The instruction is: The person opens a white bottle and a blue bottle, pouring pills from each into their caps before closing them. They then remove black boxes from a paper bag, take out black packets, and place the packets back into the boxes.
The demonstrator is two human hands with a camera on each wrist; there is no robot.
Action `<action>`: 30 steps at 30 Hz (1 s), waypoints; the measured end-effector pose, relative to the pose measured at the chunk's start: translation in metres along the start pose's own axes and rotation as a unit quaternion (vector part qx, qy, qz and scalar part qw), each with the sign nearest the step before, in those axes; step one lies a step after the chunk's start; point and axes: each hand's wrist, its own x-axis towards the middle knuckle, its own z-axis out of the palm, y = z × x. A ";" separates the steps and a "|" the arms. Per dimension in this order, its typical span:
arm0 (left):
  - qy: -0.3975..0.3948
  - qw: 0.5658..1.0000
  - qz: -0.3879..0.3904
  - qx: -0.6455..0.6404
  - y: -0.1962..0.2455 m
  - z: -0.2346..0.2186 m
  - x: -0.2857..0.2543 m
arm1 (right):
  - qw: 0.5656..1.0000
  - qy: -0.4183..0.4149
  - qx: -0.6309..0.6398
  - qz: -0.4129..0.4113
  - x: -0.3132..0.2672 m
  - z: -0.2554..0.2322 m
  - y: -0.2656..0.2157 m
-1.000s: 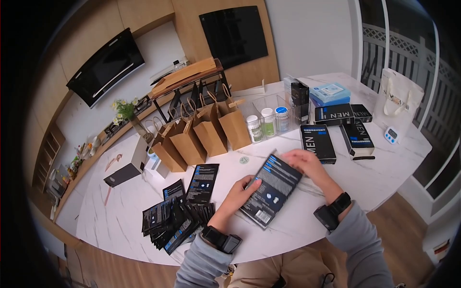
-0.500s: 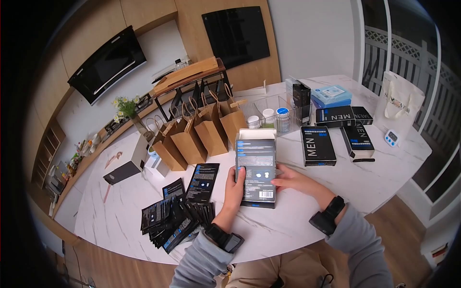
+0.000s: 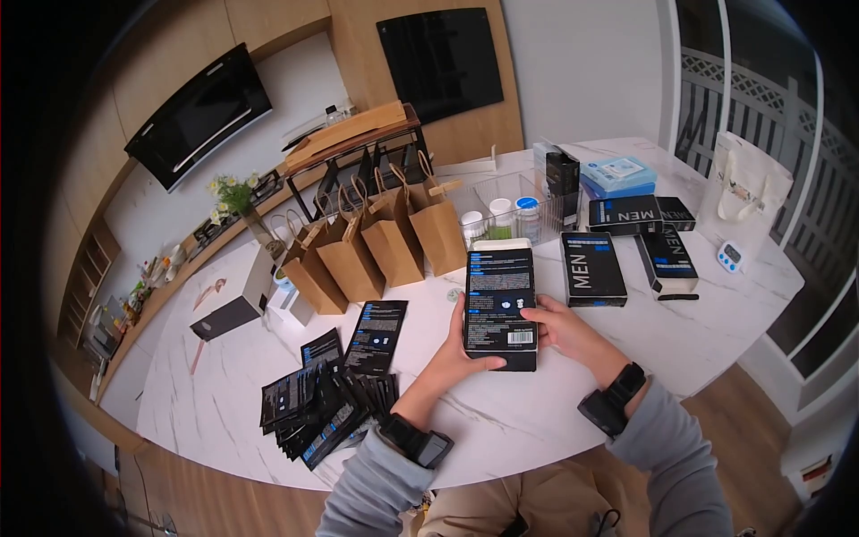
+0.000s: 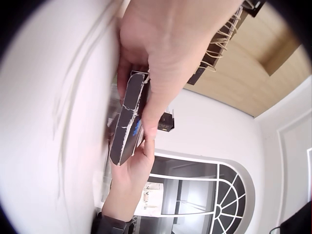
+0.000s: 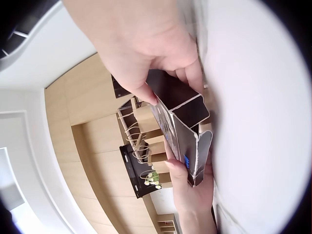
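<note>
Both hands grip a black box [image 3: 499,304] with blue and white print and a barcode, low over the marble table. The left hand [image 3: 454,360] holds its left side, thumb across the lower edge; the right hand [image 3: 573,337] pinches the right side with the thumb on the printed face. In the left wrist view the box end [image 4: 127,117] has worn white edges. The right wrist view shows the box [image 5: 183,105] with end flaps standing partly out and a dark opening. A light flap shows at the far end in the head view.
A pile of black sachets [image 3: 331,412] lies left of the hands. Brown paper bags [image 3: 385,242] stand behind, beside a clear organizer with bottles [image 3: 528,219]. More black boxes [image 3: 594,268], a small timer [image 3: 729,258] and a white bag [image 3: 752,179] are on the right.
The black box has turned from slanted to nearly straight, then moved right and tilted. The left thumb has moved down to its lower edge, and the right hand has taken hold of its side.
</note>
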 end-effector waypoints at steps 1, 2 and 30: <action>-0.001 1.000 0.000 0.000 -0.002 -0.002 0.000 | 1.000 0.005 0.002 -0.001 -0.002 0.001 -0.001; -0.017 0.999 0.021 0.031 -0.005 -0.004 -0.001 | 1.000 0.006 0.002 -0.002 -0.003 0.002 -0.003; 0.126 0.991 0.029 0.032 0.014 0.004 -0.003 | 0.993 -0.065 0.015 -0.100 0.005 -0.007 0.002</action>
